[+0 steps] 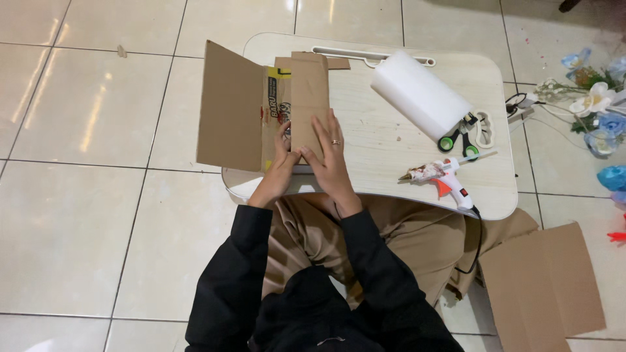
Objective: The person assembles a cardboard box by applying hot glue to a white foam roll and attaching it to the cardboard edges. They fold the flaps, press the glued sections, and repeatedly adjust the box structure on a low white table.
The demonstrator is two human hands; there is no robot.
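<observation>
Both hands press a folded cardboard piece [261,111] flat at the table's [391,150] near-left edge: left hand [279,171] gripping its rim, right hand [331,160] spread flat (fingers together). Overhanging, it could tip floorwards.

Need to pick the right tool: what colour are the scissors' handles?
Green and black handles on the scissors, beside the white roll; head view.

Beside the lap table [391,140]: flowers [596,104] cut off by right edge; floor cardboard [544,287] clipped at bottom; glue-gun cord [478,244] partly hidden.
</observation>
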